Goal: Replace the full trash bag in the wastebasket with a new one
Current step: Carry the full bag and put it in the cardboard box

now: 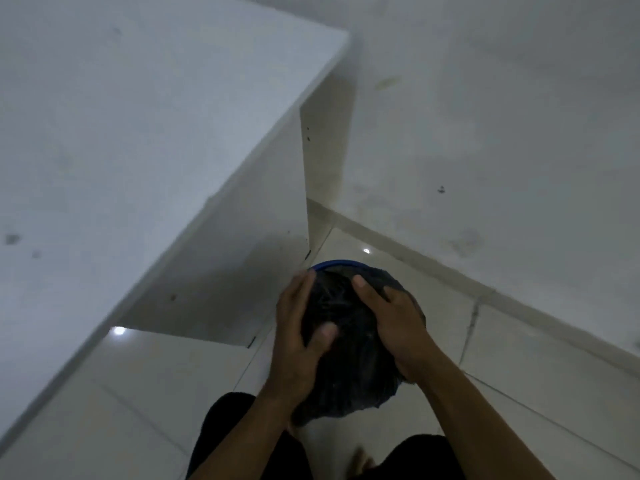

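**Both hands clasp the black bag over the basket**

The left hand curls round the near-left side of the black trash bag, with its thumb lying across the top. The right hand wraps the opposite side, thumb pointing away from the person and fingers folded over the bag's right edge. The bag bulges up between the two palms. Just beyond the grip a blue arc shows, apparently the rim of the wastebasket, though the blur leaves that unsure. A white desk stands left of the grip, and a pale tiled floor lies beneath it.
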